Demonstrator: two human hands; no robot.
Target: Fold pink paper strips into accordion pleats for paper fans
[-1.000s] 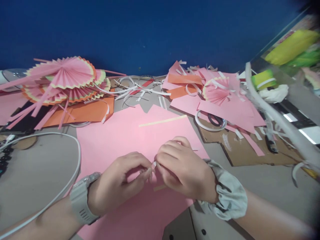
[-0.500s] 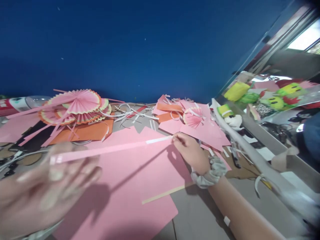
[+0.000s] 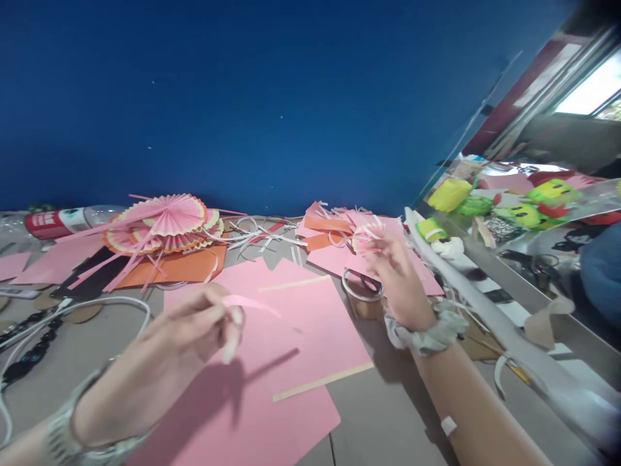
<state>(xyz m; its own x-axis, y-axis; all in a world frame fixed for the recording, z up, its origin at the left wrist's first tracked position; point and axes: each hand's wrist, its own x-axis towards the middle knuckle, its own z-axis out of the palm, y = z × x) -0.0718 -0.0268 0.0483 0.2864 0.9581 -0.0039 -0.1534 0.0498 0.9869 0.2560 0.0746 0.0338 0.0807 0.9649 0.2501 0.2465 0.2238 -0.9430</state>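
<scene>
My left hand point(image 3: 194, 333) is raised over a large pink paper sheet point(image 3: 301, 330) and pinches one end of a narrow pink paper strip point(image 3: 255, 303), which points right. My right hand point(image 3: 395, 272), with a grey scrunchie on the wrist, reaches toward the far right pile and closes its fingers on a small folded pink fan point(image 3: 366, 236). The hand is blurred by motion. A roll of tape point(image 3: 361, 288) lies just below it on brown cardboard.
Stacked pink pleated fans point(image 3: 165, 223) lie on orange paper at back left, beside a bottle point(image 3: 63, 221). White paper scraps point(image 3: 262, 236) litter the back middle. A white cable point(image 3: 72, 307) loops at left. A glass shelf with plush toys point(image 3: 533, 200) runs along the right. A blue wall stands behind.
My right hand let go of the long pink strip and moved to the folded fan in the far pile. My left hand keeps the strip, now seen end-on and short.
</scene>
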